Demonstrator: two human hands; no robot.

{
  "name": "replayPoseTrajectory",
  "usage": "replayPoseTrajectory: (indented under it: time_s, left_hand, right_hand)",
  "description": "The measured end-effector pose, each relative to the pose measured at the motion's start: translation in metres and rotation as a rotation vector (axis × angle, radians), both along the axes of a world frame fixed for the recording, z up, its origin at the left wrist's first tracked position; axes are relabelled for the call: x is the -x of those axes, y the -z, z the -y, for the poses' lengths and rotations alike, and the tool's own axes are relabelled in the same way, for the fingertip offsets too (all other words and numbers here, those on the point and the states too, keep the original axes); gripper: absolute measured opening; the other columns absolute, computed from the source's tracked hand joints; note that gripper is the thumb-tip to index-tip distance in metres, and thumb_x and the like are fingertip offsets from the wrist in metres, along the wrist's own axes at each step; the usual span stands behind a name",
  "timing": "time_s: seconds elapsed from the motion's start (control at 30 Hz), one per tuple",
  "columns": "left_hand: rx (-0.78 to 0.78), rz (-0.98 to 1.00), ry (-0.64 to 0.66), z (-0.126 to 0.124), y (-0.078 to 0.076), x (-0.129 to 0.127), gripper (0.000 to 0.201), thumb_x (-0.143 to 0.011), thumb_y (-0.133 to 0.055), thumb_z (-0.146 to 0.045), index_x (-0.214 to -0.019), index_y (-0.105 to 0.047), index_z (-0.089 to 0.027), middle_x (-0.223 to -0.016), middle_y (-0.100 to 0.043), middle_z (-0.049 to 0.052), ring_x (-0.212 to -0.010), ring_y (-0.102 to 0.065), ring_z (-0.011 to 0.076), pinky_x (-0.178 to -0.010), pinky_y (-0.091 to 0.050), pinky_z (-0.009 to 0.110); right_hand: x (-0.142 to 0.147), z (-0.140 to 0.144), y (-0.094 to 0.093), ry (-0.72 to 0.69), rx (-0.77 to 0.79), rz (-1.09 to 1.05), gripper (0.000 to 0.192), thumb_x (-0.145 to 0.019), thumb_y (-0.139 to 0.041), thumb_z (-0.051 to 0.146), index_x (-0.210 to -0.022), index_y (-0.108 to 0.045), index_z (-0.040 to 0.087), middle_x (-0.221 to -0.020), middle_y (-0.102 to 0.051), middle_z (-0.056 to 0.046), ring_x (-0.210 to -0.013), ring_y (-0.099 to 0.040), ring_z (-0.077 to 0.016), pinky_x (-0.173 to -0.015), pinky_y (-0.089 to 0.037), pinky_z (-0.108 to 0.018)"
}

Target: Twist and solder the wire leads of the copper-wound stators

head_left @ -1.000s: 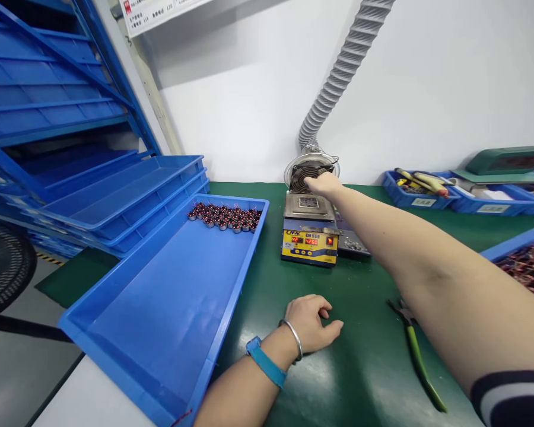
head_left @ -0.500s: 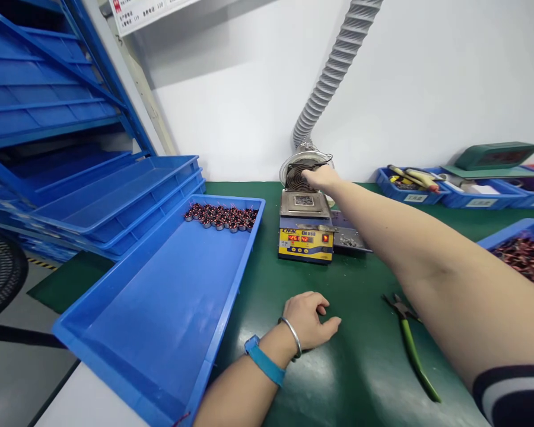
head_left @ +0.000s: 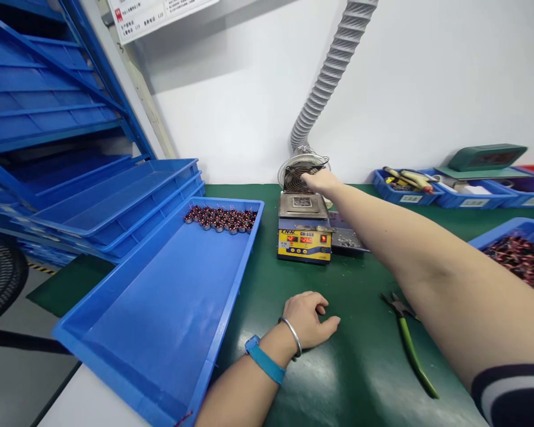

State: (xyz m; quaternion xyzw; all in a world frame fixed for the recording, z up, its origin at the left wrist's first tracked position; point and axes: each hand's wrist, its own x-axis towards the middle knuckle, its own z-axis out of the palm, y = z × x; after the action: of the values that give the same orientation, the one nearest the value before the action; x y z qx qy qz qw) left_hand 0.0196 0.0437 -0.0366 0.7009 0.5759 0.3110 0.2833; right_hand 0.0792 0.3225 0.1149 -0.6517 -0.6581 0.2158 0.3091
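My right hand (head_left: pixel 321 180) is stretched far forward and rests on the round wire guard of a small fan (head_left: pixel 296 174) behind a yellow-fronted solder pot (head_left: pixel 303 232) with red digits. Whether the fingers grip the guard cannot be told. My left hand (head_left: pixel 309 320) lies loosely curled on the green mat (head_left: pixel 360 367), holding nothing, with a bangle and a blue band on the wrist. A large blue tray (head_left: pixel 160 314) to its left holds several small copper coils (head_left: pixel 220 218) at its far end.
Green-handled pliers (head_left: pixel 409 344) lie on the mat under my right forearm. A blue bin of coils (head_left: pixel 523 255) stands at the right, small blue bins with tools (head_left: pixel 409 185) at the back. A grey ribbed hose (head_left: pixel 327 74) rises from the fan. Stacked blue trays (head_left: pixel 115 196) fill the left.
The view has drifted slightly; my right hand stays on the fan guard and my left hand has not moved.
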Motion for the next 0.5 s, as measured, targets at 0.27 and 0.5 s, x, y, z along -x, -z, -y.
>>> replayPoseTrajectory:
  time_s: [0.27, 0.5]
  left_hand:
    - [0.013, 0.026, -0.015, 0.000, -0.001, 0.000, 0.020, -0.068, -0.069, -0.032, -0.081, -0.063, -0.016, -0.074, -0.065, -0.001, -0.061, -0.055, 0.0116, -0.066, -0.045, 0.026]
    - [0.018, 0.093, -0.038, -0.001, 0.004, -0.001, 0.019, -0.068, -0.069, -0.031, -0.079, -0.062, -0.017, -0.070, -0.063, -0.002, -0.055, -0.050, 0.0095, -0.062, -0.043, 0.025]
  right_hand:
    - [-0.012, 0.025, -0.030, 0.013, 0.095, -0.258, 0.026, -0.080, -0.053, 0.038, -0.079, -0.061, 0.013, -0.055, -0.055, -0.006, -0.047, -0.048, -0.0145, -0.050, -0.041, -0.029]
    - [-0.025, 0.050, -0.041, -0.021, 0.206, -0.422, 0.026, -0.083, -0.051, 0.038, -0.083, -0.061, 0.014, -0.047, -0.047, 0.001, -0.036, -0.035, -0.0079, -0.042, -0.036, -0.024]
